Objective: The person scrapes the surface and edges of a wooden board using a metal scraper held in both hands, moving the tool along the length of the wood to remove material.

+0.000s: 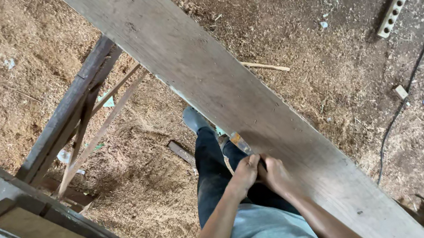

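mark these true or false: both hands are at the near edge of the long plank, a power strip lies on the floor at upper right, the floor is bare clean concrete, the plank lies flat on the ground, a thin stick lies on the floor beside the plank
1. Both hands are at the plank's near edge. True: the left hand and right hand meet at the left edge of the plank.
2. A power strip lies at upper right. True: the white power strip is there, with its cable trailing down.
3. The floor is bare clean concrete. False: the floor is covered in sawdust and shavings.
4. The plank lies flat on the ground. False: it is raised; the person's legs and a wooden trestle show beneath it.
5. A thin stick lies beside the plank. True: the stick is right of it.
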